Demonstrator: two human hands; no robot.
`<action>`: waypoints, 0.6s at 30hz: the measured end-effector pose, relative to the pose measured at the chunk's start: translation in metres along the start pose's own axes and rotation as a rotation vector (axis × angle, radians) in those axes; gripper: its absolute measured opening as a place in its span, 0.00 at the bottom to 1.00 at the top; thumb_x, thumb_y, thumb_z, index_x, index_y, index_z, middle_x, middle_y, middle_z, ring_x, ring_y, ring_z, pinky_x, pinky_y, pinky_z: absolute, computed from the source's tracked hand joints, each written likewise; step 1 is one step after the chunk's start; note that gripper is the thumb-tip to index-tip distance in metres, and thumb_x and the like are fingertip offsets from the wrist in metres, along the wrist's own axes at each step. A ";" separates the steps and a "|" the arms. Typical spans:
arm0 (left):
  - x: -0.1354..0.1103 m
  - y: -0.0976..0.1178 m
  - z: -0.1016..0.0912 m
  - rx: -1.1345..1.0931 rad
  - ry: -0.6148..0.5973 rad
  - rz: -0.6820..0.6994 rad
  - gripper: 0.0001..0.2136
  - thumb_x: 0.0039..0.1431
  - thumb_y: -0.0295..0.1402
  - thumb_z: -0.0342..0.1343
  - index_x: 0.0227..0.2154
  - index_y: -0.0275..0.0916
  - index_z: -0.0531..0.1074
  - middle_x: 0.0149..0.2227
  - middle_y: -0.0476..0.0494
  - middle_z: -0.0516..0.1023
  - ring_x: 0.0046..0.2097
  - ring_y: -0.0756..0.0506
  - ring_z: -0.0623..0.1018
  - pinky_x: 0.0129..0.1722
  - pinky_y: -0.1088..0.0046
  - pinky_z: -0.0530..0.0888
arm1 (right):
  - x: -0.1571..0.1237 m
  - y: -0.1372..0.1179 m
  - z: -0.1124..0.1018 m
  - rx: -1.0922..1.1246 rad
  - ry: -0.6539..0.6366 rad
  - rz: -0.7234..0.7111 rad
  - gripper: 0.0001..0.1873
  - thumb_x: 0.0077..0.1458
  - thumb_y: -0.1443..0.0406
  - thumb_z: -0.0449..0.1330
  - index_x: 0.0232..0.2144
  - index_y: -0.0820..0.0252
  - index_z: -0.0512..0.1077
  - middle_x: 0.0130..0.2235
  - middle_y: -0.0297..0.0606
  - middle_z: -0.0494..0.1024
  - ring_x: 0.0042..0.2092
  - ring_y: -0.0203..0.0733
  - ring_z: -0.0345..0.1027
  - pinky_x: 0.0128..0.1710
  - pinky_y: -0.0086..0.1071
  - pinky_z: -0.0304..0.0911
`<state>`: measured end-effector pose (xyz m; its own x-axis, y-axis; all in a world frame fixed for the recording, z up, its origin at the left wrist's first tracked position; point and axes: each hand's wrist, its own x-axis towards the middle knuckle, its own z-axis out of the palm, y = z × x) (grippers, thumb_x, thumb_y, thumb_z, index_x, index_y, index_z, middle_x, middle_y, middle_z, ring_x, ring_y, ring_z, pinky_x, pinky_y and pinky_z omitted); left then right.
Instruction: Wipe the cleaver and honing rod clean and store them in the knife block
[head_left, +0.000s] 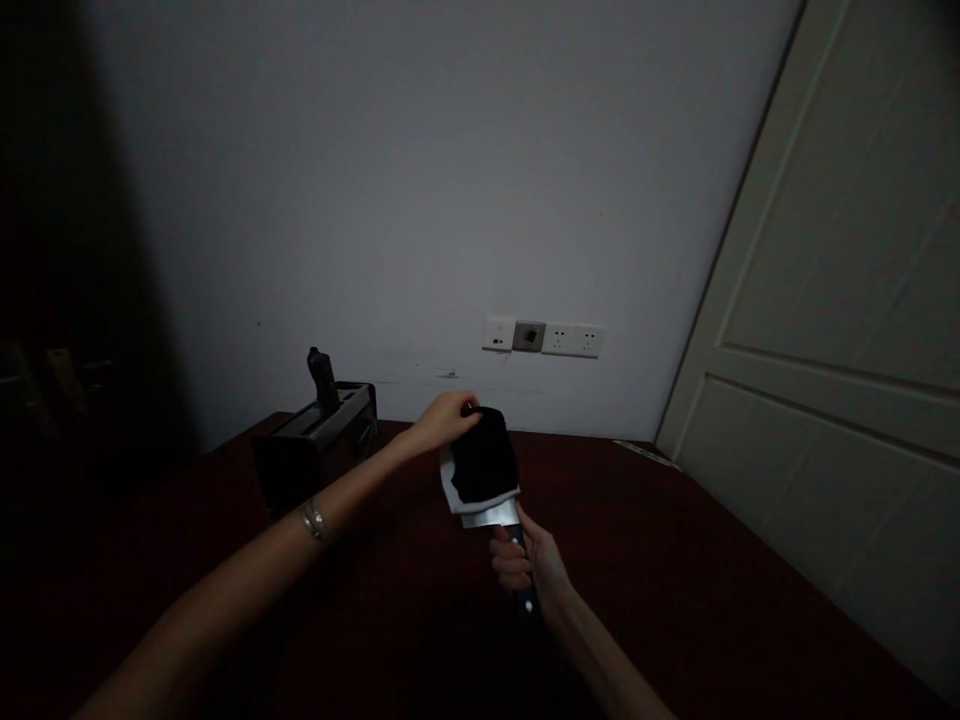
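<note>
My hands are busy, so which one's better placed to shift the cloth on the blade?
Probably your left hand: it touches the cloth near its top, while your right hand grips the knife handle.

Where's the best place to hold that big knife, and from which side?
Probably by its black handle, from the near side, where the right hand grips it: the handle points back toward the person, while the broad blade runs away under a black-and-white cloth.
</note>
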<state>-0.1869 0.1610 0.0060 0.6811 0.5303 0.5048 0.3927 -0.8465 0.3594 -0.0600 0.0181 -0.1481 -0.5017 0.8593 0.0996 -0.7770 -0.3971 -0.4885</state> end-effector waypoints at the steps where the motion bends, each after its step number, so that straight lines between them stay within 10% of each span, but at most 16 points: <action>1: 0.001 -0.004 0.009 0.087 0.027 0.021 0.10 0.53 0.29 0.51 0.36 0.31 0.71 0.34 0.38 0.74 0.39 0.44 0.73 0.40 0.67 0.69 | 0.000 0.001 0.003 -0.006 0.011 -0.012 0.19 0.48 0.54 0.60 0.23 0.66 0.66 0.15 0.22 0.52 0.15 0.22 0.35 0.11 0.17 0.36; 9: -0.038 -0.012 0.053 0.453 0.272 0.276 0.15 0.58 0.28 0.47 0.49 0.35 0.63 0.58 0.34 0.58 0.61 0.39 0.56 0.56 0.58 0.60 | -0.003 0.004 0.024 -0.050 0.002 -0.098 0.16 0.49 0.56 0.59 0.26 0.67 0.66 0.18 0.25 0.55 0.17 0.24 0.40 0.13 0.18 0.40; 18: -0.036 0.012 0.066 0.532 0.313 0.100 0.07 0.58 0.31 0.49 0.37 0.33 0.67 0.42 0.36 0.70 0.47 0.40 0.70 0.45 0.60 0.69 | -0.003 0.002 0.012 0.048 -0.075 -0.140 0.15 0.51 0.59 0.60 0.26 0.69 0.65 0.18 0.23 0.53 0.16 0.21 0.38 0.11 0.16 0.38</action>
<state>-0.1665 0.1286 -0.0597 0.5486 0.3676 0.7509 0.6451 -0.7574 -0.1005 -0.0649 0.0111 -0.1390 -0.4127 0.8816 0.2290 -0.8576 -0.2913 -0.4239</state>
